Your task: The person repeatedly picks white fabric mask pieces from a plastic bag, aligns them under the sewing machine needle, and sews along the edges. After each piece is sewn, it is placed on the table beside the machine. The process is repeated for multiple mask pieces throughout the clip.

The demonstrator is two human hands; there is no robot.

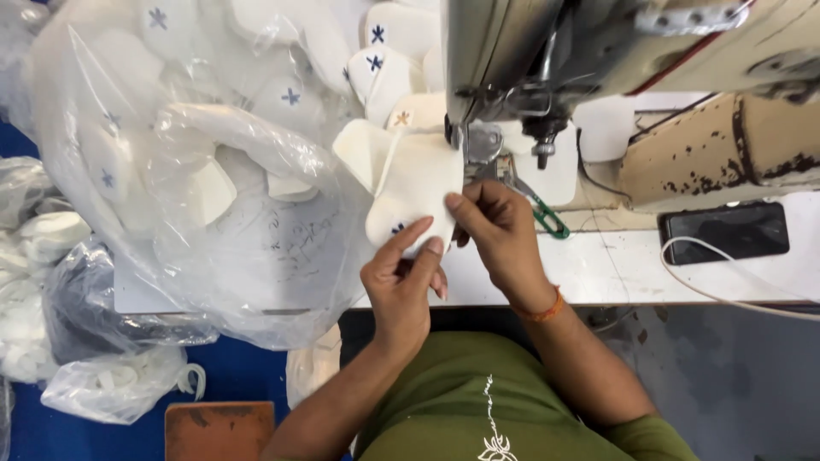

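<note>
At 9 o'clock the bag (196, 171) bulges beside our work. Our left hand (401, 286) and right hand (500, 230) pinch 1 white piece (410, 192) shut-fingered before the needle (478, 145) at 12 o'clock; fingertips risk a prick, we judge.

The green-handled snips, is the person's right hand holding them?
No, the snips lie on the table behind the right hand, which pinches the white fabric piece.

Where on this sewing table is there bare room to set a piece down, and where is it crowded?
Bare white table lies right of the right hand, bordered by the green snips, the phone and the front edge, with a cable crossing it. Left of the left hand it is crowded: the plastic bag of white pieces covers the table. Under the machine, the held piece fills the space.
</note>
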